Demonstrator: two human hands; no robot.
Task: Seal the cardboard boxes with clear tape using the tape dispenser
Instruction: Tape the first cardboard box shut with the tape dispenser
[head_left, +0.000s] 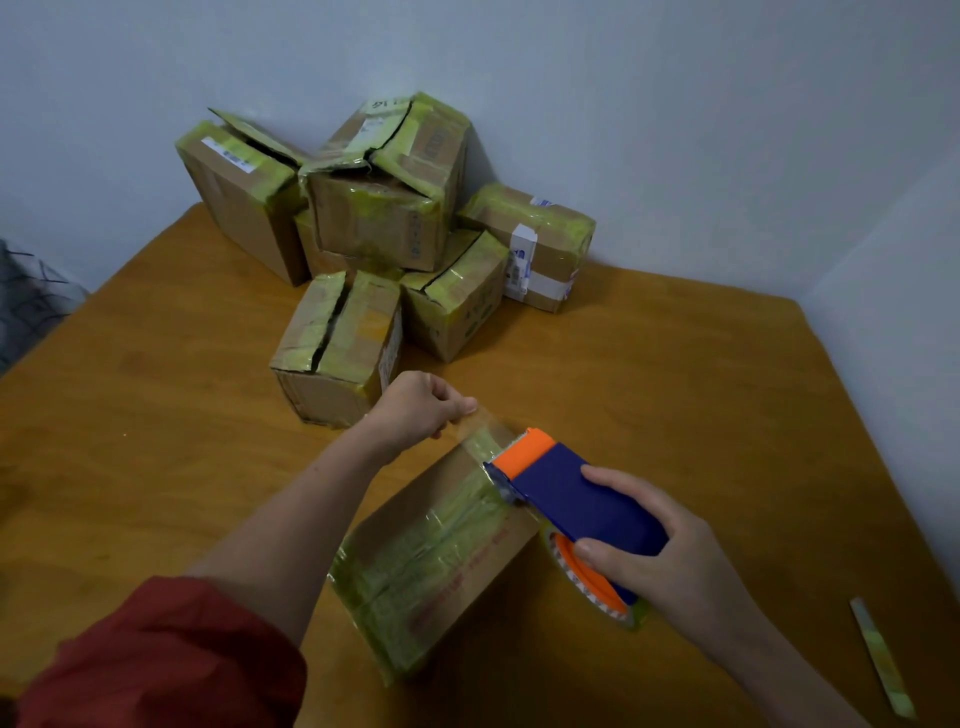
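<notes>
One brown cardboard box wrapped in yellowish tape (426, 561) lies near on the wooden table (675, 364), its long axis running near-left to far-right. At its far end the left hand (421, 405) pinches the free end of the clear tape (485, 422), while the right hand (670, 566) grips the single blue-and-orange tape dispenser (571, 493) at the box's right edge, so most of the box top lies nearer than the dispenser. About seven more boxes (374, 223) are piled far, partly hiding each other, and one loose tape strip (883, 660) lies near right.

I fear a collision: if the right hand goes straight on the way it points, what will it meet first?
Probably the left hand, which pinches the clear tape ahead of the tape dispenser that the right hand grips, over the far end of the cardboard box; depth is unclear.
</notes>
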